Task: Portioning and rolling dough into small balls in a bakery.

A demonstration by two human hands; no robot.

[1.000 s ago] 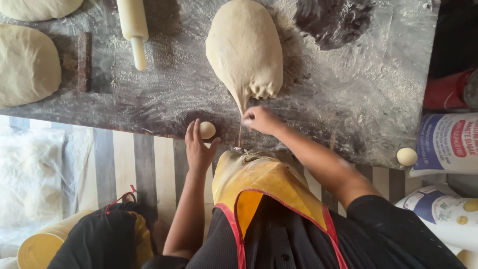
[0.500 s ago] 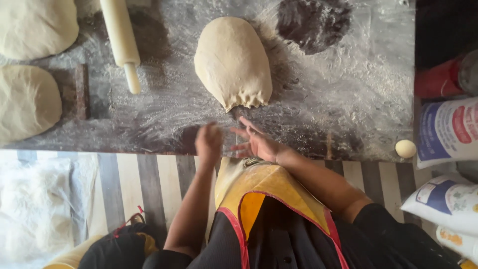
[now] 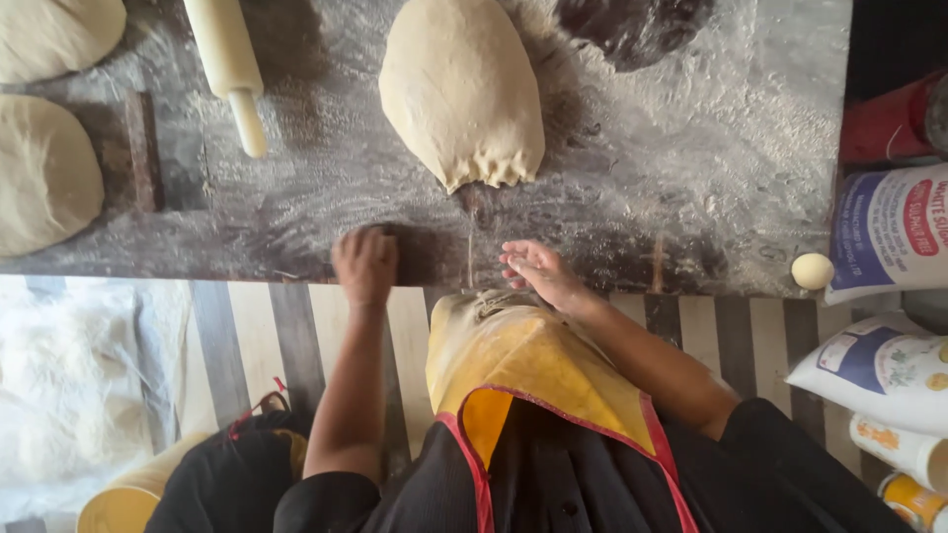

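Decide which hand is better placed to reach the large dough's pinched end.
Probably the right hand: open and nearer the large dough. The left hand is fisted at the table edge.

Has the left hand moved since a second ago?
Yes. The left hand has gone from beside the apron top, holding a small dough ball, forward onto the floured table edge.

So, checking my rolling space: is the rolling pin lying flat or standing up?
Lying flat: the rolling pin rests lengthwise on the floured table.
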